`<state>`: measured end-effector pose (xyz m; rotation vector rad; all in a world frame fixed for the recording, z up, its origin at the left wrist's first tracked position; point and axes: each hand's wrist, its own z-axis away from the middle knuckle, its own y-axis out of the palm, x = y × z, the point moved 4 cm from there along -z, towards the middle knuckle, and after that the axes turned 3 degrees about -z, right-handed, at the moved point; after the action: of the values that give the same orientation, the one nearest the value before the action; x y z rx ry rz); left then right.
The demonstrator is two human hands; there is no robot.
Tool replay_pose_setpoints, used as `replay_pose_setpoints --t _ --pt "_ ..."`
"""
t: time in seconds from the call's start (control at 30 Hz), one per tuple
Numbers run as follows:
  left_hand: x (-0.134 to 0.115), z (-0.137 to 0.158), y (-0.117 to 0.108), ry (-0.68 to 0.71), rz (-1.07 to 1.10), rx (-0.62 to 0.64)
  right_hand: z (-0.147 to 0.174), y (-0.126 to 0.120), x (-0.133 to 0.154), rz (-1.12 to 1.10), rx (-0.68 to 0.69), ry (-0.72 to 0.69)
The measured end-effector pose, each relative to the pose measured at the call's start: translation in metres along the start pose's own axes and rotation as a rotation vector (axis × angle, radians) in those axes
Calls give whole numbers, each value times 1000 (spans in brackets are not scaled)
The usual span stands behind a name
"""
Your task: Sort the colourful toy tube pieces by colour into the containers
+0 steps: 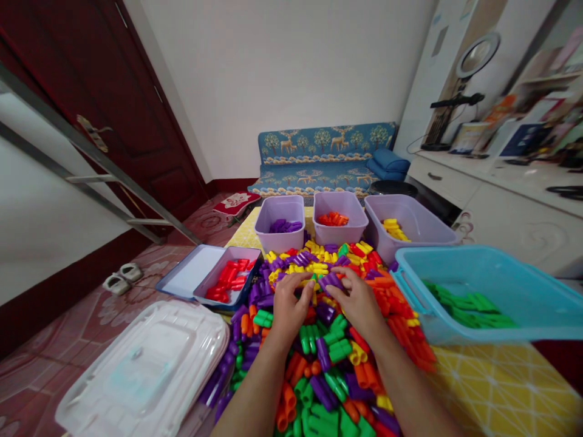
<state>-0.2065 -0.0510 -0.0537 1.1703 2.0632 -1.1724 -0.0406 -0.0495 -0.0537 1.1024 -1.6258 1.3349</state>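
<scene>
Pinching purple pieces (330,281) with both right hand (359,301) and left hand (288,303) fingers; bins (279,213) at table's far edge hold few, big mixed pile (328,364) remains.

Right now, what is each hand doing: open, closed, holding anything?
Left hand: fingers curled down onto the block pile; a grip cannot be told.
Right hand: pinching purple blocks.

A heap of short plastic tube pieces (328,340) is spread on the table with the patterned cloth (501,388). Behind the heap, three lilac plastic tubs (339,209) are set in a row. A turquoise plastic bin (492,267) is placed to its right, a shallow tub of pieces (228,276) and a clear plastic lid (146,364) to its left.
</scene>
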Motion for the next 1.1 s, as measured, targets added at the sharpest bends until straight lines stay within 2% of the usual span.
replay_pose_setpoints --t 0.07,0.2,0.33,0.43,0.57,0.67,0.8,0.93,1.03,1.1 --pt "-2 2 3 -2 89 47 -1 0 -1 -154 22 9" --pt "-6 4 8 39 191 115 -1 3 2 -180 135 -31" --pt "-6 3 8 53 162 87 -4 0 -5 -220 48 0" --pt "-2 3 6 -33 182 28 -8 -1 -14 -174 -14 -7" --pt "10 2 5 -231 408 -50 -10 0 -24 -110 -42 -20" --pt "14 -4 2 -313 526 -51 -9 2 -25 -55 -32 -37" --pt "8 -31 -15 -295 513 -128 -7 4 -20 14 -17 -51" --pt "8 -79 -29 -229 469 -188 -5 4 -18 62 -1 -60" --pt "17 -109 -25 -214 407 -135 -5 3 -16 101 8 -61" --pt "19 -118 -16 -151 347 -67 -4 3 -15 126 12 -58"
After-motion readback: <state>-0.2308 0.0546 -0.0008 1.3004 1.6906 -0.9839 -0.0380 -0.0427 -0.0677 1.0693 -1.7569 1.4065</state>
